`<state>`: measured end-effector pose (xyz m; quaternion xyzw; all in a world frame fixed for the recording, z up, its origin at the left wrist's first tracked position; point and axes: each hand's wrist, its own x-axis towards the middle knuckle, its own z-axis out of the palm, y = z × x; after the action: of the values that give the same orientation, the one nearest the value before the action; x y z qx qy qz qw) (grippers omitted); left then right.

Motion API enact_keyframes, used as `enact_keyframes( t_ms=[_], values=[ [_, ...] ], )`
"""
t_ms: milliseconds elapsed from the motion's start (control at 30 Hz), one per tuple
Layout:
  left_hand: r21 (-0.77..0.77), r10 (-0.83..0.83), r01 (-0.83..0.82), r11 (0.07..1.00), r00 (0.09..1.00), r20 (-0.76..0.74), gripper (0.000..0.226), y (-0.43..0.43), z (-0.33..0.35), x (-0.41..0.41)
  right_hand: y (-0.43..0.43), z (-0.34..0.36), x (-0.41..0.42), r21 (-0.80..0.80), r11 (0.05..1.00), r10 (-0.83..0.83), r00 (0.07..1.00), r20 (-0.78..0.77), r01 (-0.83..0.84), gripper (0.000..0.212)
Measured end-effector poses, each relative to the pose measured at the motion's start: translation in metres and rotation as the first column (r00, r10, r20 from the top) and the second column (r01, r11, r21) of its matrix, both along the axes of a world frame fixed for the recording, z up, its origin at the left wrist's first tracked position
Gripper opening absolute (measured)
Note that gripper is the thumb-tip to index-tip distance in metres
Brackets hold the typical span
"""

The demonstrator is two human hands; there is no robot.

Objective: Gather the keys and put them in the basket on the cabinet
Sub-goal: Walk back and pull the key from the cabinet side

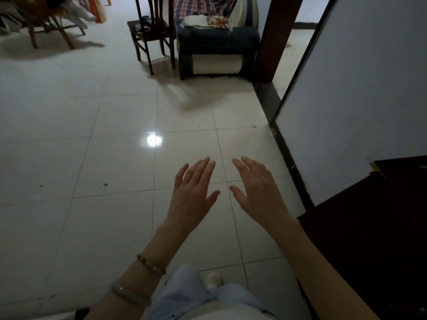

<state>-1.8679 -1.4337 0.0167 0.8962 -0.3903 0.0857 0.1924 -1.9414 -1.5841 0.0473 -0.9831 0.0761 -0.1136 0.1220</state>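
My left hand (193, 192) and my right hand (256, 190) are held out in front of me over the white tiled floor, palms down, fingers spread, holding nothing. Two bracelets sit on my left wrist. A dark wooden cabinet (374, 218) stands at the lower right, just beside my right forearm; only its corner and top edge show. No keys and no basket can be seen in this view.
A dark wooden chair (152, 31) with small items on its seat stands at the back, next to a dark blue sofa (219, 42) with cloths on it. A light wooden chair (46, 21) is at the back left. A white wall (358, 88) and doorway are on the right.
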Motion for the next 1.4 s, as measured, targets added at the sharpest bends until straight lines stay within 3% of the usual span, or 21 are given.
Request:
enact_keyframes(
  t_ms=[200,400,767,1100,1400],
  values=[
    [0.031,-0.05,0.05,0.998,0.999,0.002,0.073,-0.048,-0.005,0.077,-0.047,-0.006,0.055,0.0,0.996,-0.086,0.996,-0.015,0.086,0.061],
    [0.045,-0.201,0.2,0.979,0.979,0.019,0.074,-0.117,-0.001,0.176,-0.104,-0.008,0.13,-0.005,0.971,-0.24,0.971,0.021,0.24,0.061],
    [0.085,-0.514,0.511,0.855,0.858,0.009,0.074,-0.234,0.02,0.316,-0.189,0.009,0.239,0.046,0.86,-0.51,0.859,0.04,0.509,0.06],
    [0.117,-0.73,0.722,0.682,0.682,0.048,0.077,-0.381,0.015,0.347,-0.286,0.008,0.25,0.065,0.699,-0.714,0.699,0.027,0.712,0.059],
    [0.09,-0.871,0.866,0.492,0.488,0.066,0.076,-0.539,0.015,0.309,-0.397,0.007,0.199,0.098,0.5,-0.863,0.504,-0.02,0.86,0.059]
  ],
)
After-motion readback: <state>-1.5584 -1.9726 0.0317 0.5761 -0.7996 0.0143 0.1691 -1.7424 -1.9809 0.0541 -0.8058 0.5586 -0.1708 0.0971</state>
